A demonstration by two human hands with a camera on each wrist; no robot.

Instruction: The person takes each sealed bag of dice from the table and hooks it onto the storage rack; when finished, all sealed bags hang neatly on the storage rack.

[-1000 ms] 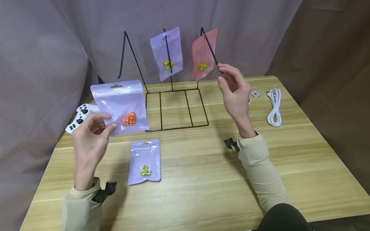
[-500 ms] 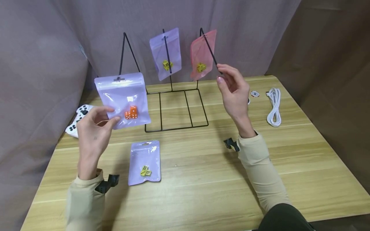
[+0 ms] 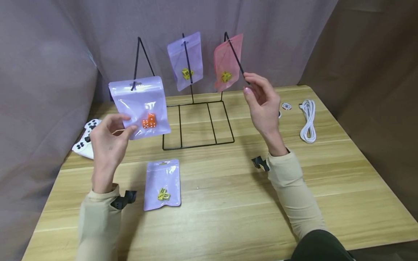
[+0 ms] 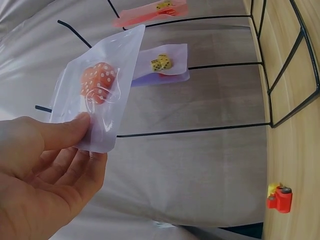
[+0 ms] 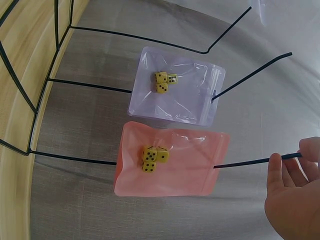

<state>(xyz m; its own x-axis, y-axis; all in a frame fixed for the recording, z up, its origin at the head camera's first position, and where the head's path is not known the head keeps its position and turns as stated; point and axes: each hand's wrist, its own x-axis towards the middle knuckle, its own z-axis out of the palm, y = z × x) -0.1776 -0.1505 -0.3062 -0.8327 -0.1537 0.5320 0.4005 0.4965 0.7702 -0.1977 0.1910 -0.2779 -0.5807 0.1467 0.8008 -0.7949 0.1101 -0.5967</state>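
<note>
My left hand pinches the lower left edge of a purple zip bag with orange dice inside. The tip of the rack's left hook shows in front of that bag, at its hang slot. Thumb and fingers of my right hand pinch the end of the right hook, where a pink bag with yellow dice hangs. Another purple bag with yellow dice is on the middle hook. On the table lies one more purple bag, also holding yellow dice.
The black wire rack stands at the back of the wooden table. A white game controller is at the left, partly behind my left hand. To the right are a poker chip and a coiled white cable.
My left hand has raised the purple bag with orange dice and moved it slightly right, bringing its slot to the left hook's tip. My right hand keeps its pinch on the right hook.
</note>
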